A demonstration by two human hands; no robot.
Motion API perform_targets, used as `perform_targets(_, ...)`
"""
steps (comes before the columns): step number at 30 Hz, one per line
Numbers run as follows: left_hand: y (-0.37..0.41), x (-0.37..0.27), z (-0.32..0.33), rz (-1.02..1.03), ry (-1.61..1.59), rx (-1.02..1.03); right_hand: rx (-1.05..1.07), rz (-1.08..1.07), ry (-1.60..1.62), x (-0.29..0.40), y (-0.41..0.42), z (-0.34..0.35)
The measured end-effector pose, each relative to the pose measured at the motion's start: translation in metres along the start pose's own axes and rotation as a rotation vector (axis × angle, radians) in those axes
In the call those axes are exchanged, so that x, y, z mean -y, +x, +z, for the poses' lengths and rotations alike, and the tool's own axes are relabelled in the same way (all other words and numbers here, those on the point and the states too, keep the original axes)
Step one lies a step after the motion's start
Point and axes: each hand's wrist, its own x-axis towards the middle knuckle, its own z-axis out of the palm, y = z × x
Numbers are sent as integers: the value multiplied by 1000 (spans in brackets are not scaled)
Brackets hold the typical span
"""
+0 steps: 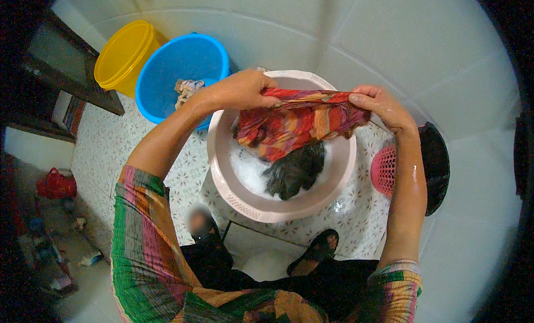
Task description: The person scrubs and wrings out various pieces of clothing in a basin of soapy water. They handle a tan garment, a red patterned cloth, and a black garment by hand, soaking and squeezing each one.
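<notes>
A red, orange and purple patterned cloth (pixel 298 122) is stretched between both hands above a pale pink plastic basin (pixel 246 206). My left hand (pixel 252 89) grips its upper left end, near the basin's far rim. At the upper right end, my right hand (pixel 381 104) pinches the cloth between thumb and fingers. The lower folds hang over the basin, and I cannot tell whether they touch what is inside. In the basin lie a wet dark grey cloth (pixel 294 172) and white suds (pixel 248 168).
A blue tub (pixel 156 89) holding a crumpled light cloth (pixel 187 91) stands left of the basin, beside a yellow bucket (pixel 123 58). Behind my right forearm are a pink perforated basket (pixel 381 170) and a black round object (pixel 434 168). Tiled walls (pixel 275 39) close off the far side.
</notes>
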Motion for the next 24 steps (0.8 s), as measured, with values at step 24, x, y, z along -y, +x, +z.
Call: perform_targets(24, 26, 45, 53, -13, -331, -581, 145, -253, 1214, 37, 22, 36)
